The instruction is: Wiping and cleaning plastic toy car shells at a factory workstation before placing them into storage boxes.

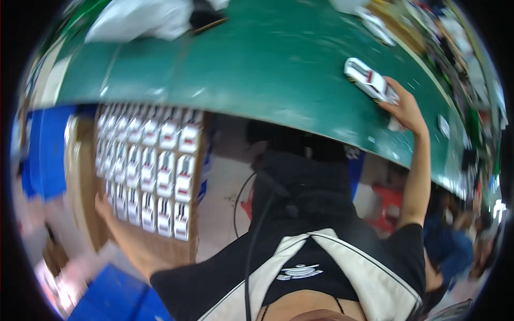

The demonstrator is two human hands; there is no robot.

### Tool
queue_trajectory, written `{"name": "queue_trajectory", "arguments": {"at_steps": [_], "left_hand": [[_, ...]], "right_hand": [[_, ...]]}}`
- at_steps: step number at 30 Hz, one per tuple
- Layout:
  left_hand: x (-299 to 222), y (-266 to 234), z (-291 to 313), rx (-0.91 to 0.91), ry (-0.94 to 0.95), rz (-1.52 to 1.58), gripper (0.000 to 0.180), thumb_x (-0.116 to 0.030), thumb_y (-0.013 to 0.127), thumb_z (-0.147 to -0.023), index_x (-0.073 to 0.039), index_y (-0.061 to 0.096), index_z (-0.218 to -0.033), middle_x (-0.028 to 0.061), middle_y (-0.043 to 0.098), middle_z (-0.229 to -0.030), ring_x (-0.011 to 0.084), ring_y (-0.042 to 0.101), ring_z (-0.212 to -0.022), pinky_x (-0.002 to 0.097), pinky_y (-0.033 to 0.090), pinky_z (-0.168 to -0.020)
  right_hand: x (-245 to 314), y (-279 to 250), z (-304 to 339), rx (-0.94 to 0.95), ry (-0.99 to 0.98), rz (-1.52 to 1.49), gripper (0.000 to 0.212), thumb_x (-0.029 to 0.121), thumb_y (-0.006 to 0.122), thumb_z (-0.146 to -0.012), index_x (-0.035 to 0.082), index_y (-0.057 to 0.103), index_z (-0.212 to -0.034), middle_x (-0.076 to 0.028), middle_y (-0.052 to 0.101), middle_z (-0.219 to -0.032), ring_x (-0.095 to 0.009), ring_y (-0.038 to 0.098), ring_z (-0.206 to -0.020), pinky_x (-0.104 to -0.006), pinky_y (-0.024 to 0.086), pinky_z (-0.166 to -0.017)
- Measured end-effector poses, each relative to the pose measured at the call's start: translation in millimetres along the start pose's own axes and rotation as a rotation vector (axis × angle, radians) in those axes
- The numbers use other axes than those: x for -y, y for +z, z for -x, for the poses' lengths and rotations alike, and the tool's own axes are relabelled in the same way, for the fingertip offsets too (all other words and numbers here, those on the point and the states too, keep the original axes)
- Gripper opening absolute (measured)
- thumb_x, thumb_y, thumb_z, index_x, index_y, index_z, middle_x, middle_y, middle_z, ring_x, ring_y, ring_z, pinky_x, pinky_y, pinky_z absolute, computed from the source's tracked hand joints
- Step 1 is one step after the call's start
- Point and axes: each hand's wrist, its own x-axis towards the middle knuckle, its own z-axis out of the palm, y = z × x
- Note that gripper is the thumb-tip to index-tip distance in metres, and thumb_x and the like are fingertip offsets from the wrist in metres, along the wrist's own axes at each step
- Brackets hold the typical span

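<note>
My right hand (407, 108), at the right over the green table, is closed on the rear end of a white toy car (367, 76) with red marks and a dark window area. The car is held at a slant just over or on the tabletop. Low on the left, my left hand (103, 205) reaches to the side of a cardboard box (184, 250) packed with rows of similar white toy cars (165, 174). Its fingers are blurred and partly hidden among the cars, so their grip is unclear.
The green table (257, 64) spans the top, with a white plastic bag (142, 20) at its far left. Another white object (376, 27) lies at the far right. Blue bins (110, 294) stand by the box. A red stool (386, 206) is under the table. Another person sits at the right.
</note>
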Motion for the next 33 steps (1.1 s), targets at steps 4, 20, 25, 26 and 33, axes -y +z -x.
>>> {"name": "queue_trajectory", "arguments": {"at_steps": [4, 20, 25, 26, 33], "left_hand": [[-159, -47, 6, -0.415, 0.055, 0.229, 0.036, -0.021, 0.058, -0.082, 0.005, 0.053, -0.107, 0.0165, 0.058, -0.097, 0.0217, 0.056, -0.087, 0.0294, 0.046, -0.077], [-678, 6, 130, -0.141, 1.207, 0.219, 0.041, -0.026, 0.042, -0.088, 0.001, 0.042, -0.118, 0.0222, 0.046, -0.115, 0.0363, 0.041, -0.109, 0.0446, 0.028, -0.096], [-727, -10, 231, 0.359, 1.382, 0.479, 0.047, -0.024, 0.045, -0.087, 0.002, 0.034, -0.125, 0.0220, 0.034, -0.129, 0.0332, 0.028, -0.123, 0.0384, 0.023, -0.102], [-730, -14, 244, 0.462, 1.344, 0.567, 0.050, -0.024, 0.046, -0.087, 0.002, 0.032, -0.126, 0.0223, 0.033, -0.130, 0.0326, 0.028, -0.124, 0.0376, 0.024, -0.102], [-712, -29, 289, 1.012, 0.737, 1.279, 0.080, -0.015, 0.070, -0.069, 0.004, 0.021, -0.130, 0.0190, 0.034, -0.130, 0.0252, 0.034, -0.121, 0.0371, 0.030, -0.097]], "right_hand": [[-61, -33, 40, 0.046, 0.158, 0.087, 0.060, 0.008, 0.068, -0.059, 0.010, 0.049, -0.116, -0.013, 0.054, -0.106, -0.029, 0.052, -0.098, -0.0338, 0.040, -0.087], [3, 11, -4, -0.116, -0.176, -0.166, 0.060, 0.026, 0.068, -0.069, 0.010, 0.044, -0.122, -0.014, 0.046, -0.120, -0.032, 0.049, -0.104, -0.0363, 0.042, -0.086], [-15, 11, -2, -0.169, -0.173, 0.013, 0.069, 0.026, 0.071, -0.063, 0.011, 0.041, -0.123, -0.014, 0.046, -0.120, -0.032, 0.052, -0.099, -0.0372, 0.044, -0.082], [-26, 5, 0, -0.101, -0.101, 0.083, 0.063, 0.026, 0.070, -0.063, 0.011, 0.044, -0.118, -0.013, 0.049, -0.115, -0.031, 0.054, -0.097, -0.0377, 0.044, -0.080], [-28, -5, 52, -0.146, -0.234, -0.471, 0.063, 0.019, 0.073, -0.061, 0.004, 0.047, -0.117, -0.013, 0.054, -0.109, -0.027, 0.054, -0.099, -0.0314, 0.041, -0.086]]}}
